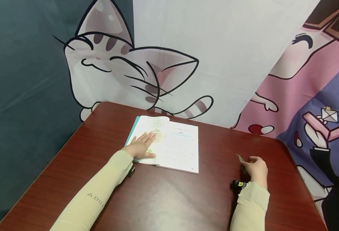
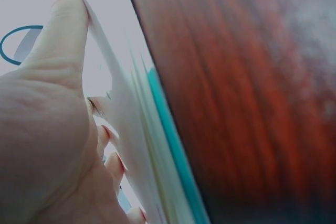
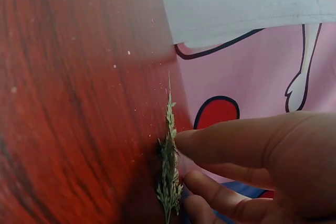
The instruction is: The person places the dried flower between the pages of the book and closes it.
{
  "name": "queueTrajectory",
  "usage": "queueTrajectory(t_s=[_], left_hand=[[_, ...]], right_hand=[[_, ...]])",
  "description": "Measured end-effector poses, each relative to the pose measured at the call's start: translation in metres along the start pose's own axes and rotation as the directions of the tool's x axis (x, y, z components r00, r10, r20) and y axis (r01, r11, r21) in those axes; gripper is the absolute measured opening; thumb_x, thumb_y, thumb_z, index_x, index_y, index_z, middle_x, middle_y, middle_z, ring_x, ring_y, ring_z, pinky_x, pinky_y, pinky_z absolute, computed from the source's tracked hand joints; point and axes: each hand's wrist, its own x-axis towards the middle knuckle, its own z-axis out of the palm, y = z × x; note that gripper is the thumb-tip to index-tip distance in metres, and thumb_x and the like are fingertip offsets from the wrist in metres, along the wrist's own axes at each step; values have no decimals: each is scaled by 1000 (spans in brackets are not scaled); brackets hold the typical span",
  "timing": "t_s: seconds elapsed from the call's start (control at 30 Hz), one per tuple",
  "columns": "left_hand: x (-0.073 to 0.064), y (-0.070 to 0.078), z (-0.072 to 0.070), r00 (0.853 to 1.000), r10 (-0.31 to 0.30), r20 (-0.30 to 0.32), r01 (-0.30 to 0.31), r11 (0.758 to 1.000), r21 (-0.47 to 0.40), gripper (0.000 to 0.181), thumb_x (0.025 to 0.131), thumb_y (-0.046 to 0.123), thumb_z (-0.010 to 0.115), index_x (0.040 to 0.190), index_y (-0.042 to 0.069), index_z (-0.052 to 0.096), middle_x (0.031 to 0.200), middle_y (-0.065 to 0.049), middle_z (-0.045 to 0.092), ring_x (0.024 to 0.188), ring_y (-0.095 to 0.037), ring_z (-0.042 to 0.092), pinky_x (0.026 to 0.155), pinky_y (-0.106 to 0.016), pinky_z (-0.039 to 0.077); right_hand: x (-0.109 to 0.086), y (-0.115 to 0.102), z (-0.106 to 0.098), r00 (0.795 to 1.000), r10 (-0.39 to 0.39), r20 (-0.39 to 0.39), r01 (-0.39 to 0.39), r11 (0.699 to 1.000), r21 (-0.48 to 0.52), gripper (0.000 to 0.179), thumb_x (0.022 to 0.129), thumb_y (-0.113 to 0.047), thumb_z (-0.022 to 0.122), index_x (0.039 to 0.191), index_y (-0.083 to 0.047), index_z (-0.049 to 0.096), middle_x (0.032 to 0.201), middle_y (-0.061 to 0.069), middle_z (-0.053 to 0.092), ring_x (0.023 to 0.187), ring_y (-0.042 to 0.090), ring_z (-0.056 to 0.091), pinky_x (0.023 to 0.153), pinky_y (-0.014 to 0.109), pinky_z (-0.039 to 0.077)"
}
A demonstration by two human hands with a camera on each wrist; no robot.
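An open book lies on the table, its teal cover edge showing along the side in the left wrist view. My left hand rests flat on the left page, fingers spread and thumb pointing across toward the fold. At the table's right side, my right hand pinches a dried, grey-green leafy sprig between thumb and fingers. The sprig's thin tip points away from the hand, close over the table; the fingertips behind it are partly hidden.
The reddish-brown wooden table has rounded far corners. Small pale specks dot its surface near the sprig. Behind the table hangs a cloth backdrop with cartoon cats and figures. A black wrist device sits by the right cuff.
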Motion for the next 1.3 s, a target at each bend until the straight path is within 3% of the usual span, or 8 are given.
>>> queueTrajectory(t_s=[0.43,0.8,1.3], left_hand=[[1,-1,1,1000,2,4,-2,1000,-6,97,98,56,57,164,7,5,170,-15,-1,156,-37,-2,119,-66,2],[3,-5,3,1000,1,-4,-1,1000,-1,98,98,57,57,164,8,4,170,-14,-2,156,-36,-3,119,-67,2],[12,-14,11,1000,-7,20,7,1000,-6,100,97,60,55,164,12,-3,170,-9,-8,156,-33,-8,120,-65,-1]], right_hand=[[-1,0,2,999,29,17,-29,999,22,34,89,-10,68,115,11,67,121,33,61,111,50,53,98,58,44],[-2,2,2,999,18,28,-19,999,27,23,89,-12,68,99,8,73,103,28,67,95,41,56,75,39,45],[-7,-4,-3,1000,-9,5,8,998,70,24,92,-12,59,99,9,70,93,23,65,88,35,56,65,32,44]])
